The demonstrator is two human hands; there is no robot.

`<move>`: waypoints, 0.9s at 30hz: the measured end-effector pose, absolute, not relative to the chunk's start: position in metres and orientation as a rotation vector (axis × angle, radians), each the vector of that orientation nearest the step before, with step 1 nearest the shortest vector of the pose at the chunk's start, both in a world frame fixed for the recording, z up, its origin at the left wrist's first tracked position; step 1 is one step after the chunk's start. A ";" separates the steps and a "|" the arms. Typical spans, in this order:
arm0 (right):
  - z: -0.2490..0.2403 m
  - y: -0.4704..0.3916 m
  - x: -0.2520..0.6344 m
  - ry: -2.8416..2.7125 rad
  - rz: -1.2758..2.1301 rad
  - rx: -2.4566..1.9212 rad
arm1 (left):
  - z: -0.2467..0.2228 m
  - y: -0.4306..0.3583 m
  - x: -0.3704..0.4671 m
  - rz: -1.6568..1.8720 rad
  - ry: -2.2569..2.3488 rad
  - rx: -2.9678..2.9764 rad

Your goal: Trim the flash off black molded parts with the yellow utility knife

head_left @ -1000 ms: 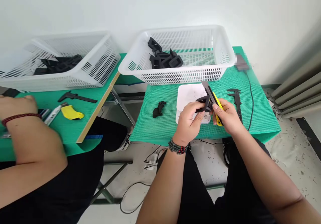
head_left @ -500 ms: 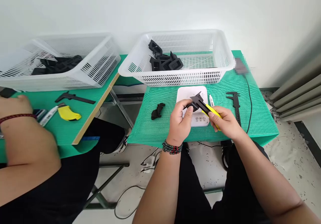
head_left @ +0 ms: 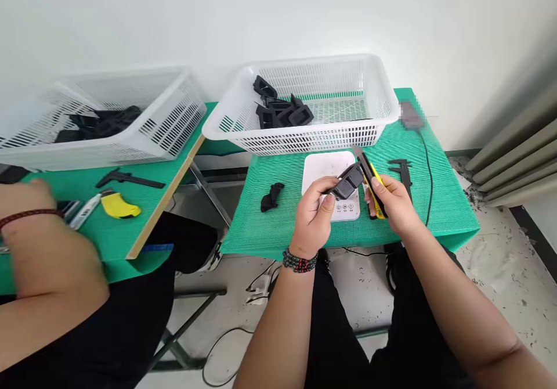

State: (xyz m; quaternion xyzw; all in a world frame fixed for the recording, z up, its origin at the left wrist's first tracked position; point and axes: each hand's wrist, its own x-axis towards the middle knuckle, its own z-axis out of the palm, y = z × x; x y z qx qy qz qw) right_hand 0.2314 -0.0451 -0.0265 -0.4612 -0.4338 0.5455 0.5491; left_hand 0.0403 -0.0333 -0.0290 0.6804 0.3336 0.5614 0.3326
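Note:
A black plastic part with a recessed face is pinched in my left hand, above the white scale. My right hand is closed on a yellow and black utility knife, its blade end pointing up and away beside the part's right edge. Left of the scale, a small dark crumpled piece lies on the green mesh cloth. A black caliper rests right of my right hand, partly hidden by it.
Behind the scale stands a white basket holding several black parts. At the left, another person's arm reaches over a neighbouring table with a basket, a caliper and a yellow cutter. A cable runs down the right side.
The black part has turned so its recessed face shows, and the knife has tilted more upright, its blade end now at the part's far right side. The view has shifted slightly.

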 end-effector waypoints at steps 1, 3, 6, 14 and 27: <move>-0.025 -0.047 0.227 -0.970 1.330 -1.026 | -0.030 -0.034 0.043 1.445 0.852 1.767; -0.024 -0.049 0.220 -0.859 1.362 -0.948 | -0.031 -0.034 0.048 1.373 0.807 1.743; -0.022 -0.048 0.216 -0.795 1.338 -0.929 | -0.032 -0.036 0.055 1.288 0.794 1.706; -0.019 -0.051 0.223 -1.168 1.181 -1.080 | -0.034 -0.033 0.061 1.420 1.078 1.740; -0.021 -0.048 0.248 -1.486 0.880 -1.390 | -0.025 -0.027 0.038 1.508 1.044 1.978</move>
